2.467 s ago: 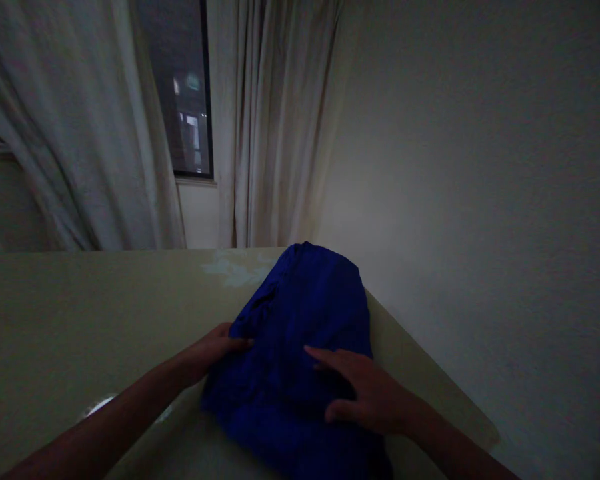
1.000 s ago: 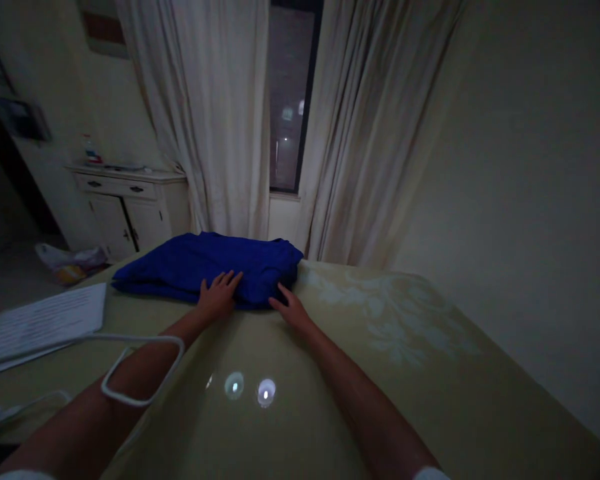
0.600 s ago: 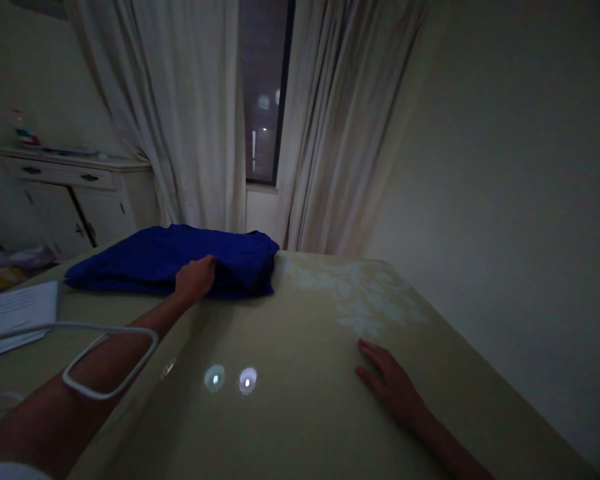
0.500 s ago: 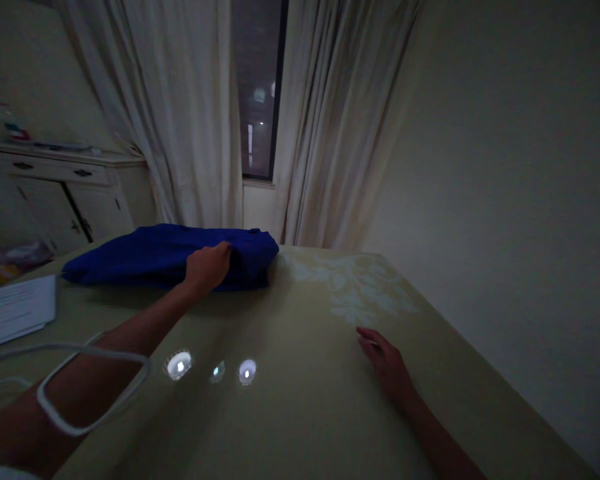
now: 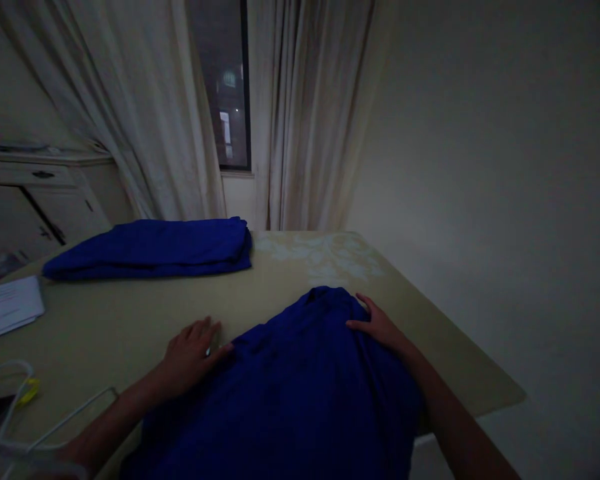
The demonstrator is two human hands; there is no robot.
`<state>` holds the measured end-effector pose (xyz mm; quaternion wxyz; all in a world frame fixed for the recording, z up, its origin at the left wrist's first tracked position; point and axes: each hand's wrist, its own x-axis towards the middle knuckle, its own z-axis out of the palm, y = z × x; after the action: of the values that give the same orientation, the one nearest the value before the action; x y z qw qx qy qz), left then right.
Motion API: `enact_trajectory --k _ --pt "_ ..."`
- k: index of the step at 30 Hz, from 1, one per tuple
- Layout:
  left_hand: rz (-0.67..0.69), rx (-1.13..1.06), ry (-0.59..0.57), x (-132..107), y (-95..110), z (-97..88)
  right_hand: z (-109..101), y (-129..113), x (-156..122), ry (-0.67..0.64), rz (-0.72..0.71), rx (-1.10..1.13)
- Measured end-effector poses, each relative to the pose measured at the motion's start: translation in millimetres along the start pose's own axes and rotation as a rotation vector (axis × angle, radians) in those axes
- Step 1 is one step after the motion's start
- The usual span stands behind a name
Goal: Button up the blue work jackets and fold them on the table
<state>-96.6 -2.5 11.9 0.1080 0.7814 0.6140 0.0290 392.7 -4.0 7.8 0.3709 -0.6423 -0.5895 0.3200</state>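
A dark blue garment [image 5: 300, 387] lies spread on the pale table [image 5: 110, 320] right in front of me. My left hand [image 5: 190, 353] rests flat on the table at the garment's left edge, fingers spread and touching the cloth. My right hand [image 5: 377, 327] lies open on the garment's upper right edge. A second blue garment, folded [image 5: 153, 247], sits at the table's far left side near the curtains.
White papers [image 5: 7, 307] lie at the table's left edge, with a white cord [image 5: 10, 400] and a yellow bit near it. Curtains [image 5: 145, 113] and a dark window stand behind the table. A white cabinet [image 5: 35, 200] stands at left. A bare wall is at right.
My left hand left the folded garment at the far side. A second blue garment now lies in front of me, and both hands have come onto its edges.
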Motion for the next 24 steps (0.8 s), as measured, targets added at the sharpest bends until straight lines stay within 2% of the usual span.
enact_trajectory --k 2,4,6,8,10,12,13,15,17,18,20,22,24 --pt "0.145 -0.111 -0.007 -21.1 5.7 1.8 6.1 -4.1 -1.2 -0.008 -0.063 -0.055" --pt "0.227 -0.146 -0.014 -42.6 19.4 2.9 11.2 -8.3 -1.8 -0.007 -0.119 -0.081" --pt "0.216 -0.148 -0.065 -55.5 32.3 3.2 12.2 -13.0 -3.5 -0.015 -0.154 -0.070" --pt "0.184 -0.164 -0.128 -54.2 40.0 -3.6 6.9 -19.9 -4.5 -0.035 -0.170 -0.023" --pt "0.222 -0.150 -0.152 -37.6 43.4 -25.3 -4.9 -31.5 0.0 -0.023 -0.181 0.028" --pt "0.288 -0.063 -0.081 -9.0 46.2 -62.5 -20.5 -48.5 13.9 0.051 -0.203 0.030" --pt "0.309 0.003 -0.008 8.2 48.3 -84.0 -28.1 -58.3 24.6 0.113 -0.222 0.005" --pt "0.294 0.165 0.214 44.2 53.8 -122.7 -39.1 -77.1 50.9 0.264 -0.262 -0.082" --pt "0.267 0.286 0.431 76.9 58.7 -142.5 -41.1 -89.7 77.3 0.392 -0.269 -0.189" --pt "0.266 0.321 0.500 90.3 59.7 -143.0 -38.3 -92.3 87.9 0.428 -0.261 -0.242" --pt "0.290 0.341 0.555 109.0 57.4 -127.6 -26.1 -90.6 100.6 0.455 -0.264 -0.330" --pt "0.308 0.321 0.542 117.4 50.2 -101.1 -9.1 -82.3 102.2 0.458 -0.312 -0.363" --pt "0.310 0.288 0.510 116.9 42.4 -78.4 6.8 -71.8 95.4 0.436 -0.364 -0.304"
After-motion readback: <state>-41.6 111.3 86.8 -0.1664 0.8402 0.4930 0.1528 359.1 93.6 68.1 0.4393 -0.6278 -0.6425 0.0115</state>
